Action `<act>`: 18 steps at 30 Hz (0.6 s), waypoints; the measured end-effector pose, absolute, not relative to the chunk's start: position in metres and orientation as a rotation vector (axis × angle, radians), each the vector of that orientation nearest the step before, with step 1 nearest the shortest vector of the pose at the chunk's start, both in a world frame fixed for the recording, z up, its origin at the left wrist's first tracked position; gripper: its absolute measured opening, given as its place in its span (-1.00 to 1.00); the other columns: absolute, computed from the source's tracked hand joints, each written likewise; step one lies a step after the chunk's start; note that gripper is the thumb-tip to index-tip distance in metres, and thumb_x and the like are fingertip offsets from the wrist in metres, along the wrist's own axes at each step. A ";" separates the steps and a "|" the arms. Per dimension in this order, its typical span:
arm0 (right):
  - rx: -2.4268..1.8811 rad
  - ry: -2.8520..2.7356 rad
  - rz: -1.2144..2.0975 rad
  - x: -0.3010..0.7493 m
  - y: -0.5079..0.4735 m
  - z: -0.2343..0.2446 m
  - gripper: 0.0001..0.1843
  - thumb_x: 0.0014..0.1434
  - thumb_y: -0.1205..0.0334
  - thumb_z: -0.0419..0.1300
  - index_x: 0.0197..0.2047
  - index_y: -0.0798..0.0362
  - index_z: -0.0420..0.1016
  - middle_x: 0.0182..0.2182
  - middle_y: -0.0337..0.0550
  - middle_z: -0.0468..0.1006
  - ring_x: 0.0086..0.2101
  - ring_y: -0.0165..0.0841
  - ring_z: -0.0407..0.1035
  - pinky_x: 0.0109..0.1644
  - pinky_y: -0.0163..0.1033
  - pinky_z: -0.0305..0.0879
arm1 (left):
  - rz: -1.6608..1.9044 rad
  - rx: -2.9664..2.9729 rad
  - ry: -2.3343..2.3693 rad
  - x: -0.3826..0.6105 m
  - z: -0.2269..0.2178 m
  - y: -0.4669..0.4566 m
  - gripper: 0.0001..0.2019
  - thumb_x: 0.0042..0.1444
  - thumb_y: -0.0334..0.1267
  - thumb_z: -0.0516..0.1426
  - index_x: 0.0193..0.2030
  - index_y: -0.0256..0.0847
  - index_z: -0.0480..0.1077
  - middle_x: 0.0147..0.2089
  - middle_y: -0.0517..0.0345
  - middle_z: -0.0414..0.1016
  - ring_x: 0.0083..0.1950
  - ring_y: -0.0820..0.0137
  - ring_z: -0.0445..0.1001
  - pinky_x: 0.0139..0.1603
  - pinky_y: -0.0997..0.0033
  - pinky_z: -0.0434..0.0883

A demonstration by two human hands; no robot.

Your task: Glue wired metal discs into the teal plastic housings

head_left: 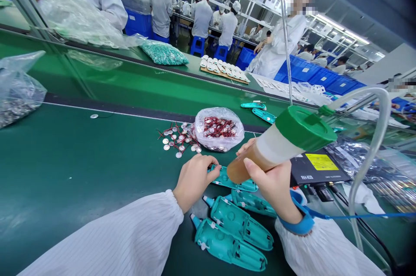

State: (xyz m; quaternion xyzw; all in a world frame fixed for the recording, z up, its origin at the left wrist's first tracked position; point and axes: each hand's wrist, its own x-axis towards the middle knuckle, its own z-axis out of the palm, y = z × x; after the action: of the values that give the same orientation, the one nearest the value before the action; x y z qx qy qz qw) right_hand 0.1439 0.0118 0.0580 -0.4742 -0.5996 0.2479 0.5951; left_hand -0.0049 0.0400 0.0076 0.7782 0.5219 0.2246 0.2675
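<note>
My right hand (274, 187) is wrapped round a glue-dispensing syringe barrel (269, 148), tilted, half full of amber fluid. A green cap and a clear hose (385, 113) sit at its upper end; its lower tip is hidden. A blue strap (302, 219) circles my right wrist. My left hand (195, 176) has its thumb and fingers closed on the left end of a teal plastic housing half (238, 183), which lies on the green bench under the barrel. Several similar housings (240, 224) lie nearer me, open side up, with small white parts at their edges.
Beyond my hands stands a plastic bag (219, 128) of small metal discs with red wires; loose discs (177, 139) lie beside it. A black controller box (316, 167) sits on the right. Behind are a green ledge (156, 81), a metal rod (286, 33) and several people in white coats.
</note>
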 end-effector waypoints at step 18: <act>-1.133 -1.391 0.556 0.143 0.009 0.057 -0.85 -0.09 0.32 0.25 -0.36 -0.01 0.43 -0.43 -0.13 0.48 -0.44 -0.20 0.40 -0.33 -0.05 0.38 | 0.568 2.093 1.417 -0.004 0.010 0.040 -0.87 0.13 -0.28 0.12 -0.27 -0.13 0.52 -0.38 0.19 0.54 -0.30 0.35 0.46 -0.35 0.47 0.27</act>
State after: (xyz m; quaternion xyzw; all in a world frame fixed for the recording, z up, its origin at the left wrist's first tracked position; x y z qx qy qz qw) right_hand 0.1430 0.0086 0.0574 -0.4869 -0.5977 0.2390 0.5904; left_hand -0.0041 0.0396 0.0095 0.7776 0.5262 0.2111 0.2719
